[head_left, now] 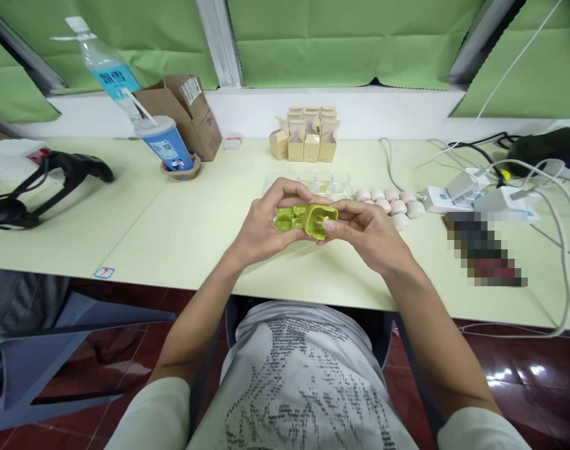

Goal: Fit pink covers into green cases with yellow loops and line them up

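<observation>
A lime-green plastic piece with several small hollow compartments [308, 219] is held above the pale table [182, 231], just in front of my chest. My left hand [261, 226] curls round its left end, thumb and fingers closed on it. From the right, my right hand [367, 232] pinches the larger open end of the same piece. Just beyond my hands lie clear plastic shells [313, 182] and a cluster of pale pink round pieces [392, 201].
Small tan cardboard boxes [306, 140] stand at the back centre. A blue cup with a straw [165, 144], a water bottle [107, 69] and a brown carton [191, 112] are back left. A black headset [41, 184] lies far left. Cables and a power strip [482, 197] crowd the right.
</observation>
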{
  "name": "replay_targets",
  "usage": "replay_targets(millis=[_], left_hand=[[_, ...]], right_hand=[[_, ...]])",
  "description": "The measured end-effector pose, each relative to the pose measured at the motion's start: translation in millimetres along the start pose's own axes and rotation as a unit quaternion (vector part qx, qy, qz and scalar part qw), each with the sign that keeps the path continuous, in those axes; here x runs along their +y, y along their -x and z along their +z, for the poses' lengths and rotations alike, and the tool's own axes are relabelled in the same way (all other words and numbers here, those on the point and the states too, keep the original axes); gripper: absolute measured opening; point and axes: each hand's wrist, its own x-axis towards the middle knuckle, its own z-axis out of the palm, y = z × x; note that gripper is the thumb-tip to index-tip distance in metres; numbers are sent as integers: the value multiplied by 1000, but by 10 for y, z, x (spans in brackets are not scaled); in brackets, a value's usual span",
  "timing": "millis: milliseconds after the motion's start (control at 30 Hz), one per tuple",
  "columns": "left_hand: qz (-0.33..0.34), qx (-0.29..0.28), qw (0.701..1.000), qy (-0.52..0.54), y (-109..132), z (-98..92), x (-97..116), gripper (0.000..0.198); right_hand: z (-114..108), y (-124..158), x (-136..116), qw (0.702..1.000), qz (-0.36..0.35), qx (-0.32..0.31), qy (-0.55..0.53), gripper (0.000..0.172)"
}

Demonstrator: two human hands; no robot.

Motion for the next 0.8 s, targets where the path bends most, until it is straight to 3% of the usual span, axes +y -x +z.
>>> replay_targets(millis=[300, 467, 600, 800], left_hand=[[-4, 3, 1000, -16, 9, -48, 3, 52], [-9, -10, 999, -30, 5, -19, 34, 56], [-19, 17, 1000, -14, -1, 4, 30, 58], [-47, 43, 997, -34, 19, -33, -30, 64]], right_hand=[[38, -10, 47, 1000, -1, 20, 5, 38], [98, -19, 46, 998, -24, 34, 37, 49], [159, 28, 25, 990, -75, 83, 83, 54], [160, 83, 74, 939, -206, 109, 251, 27]])
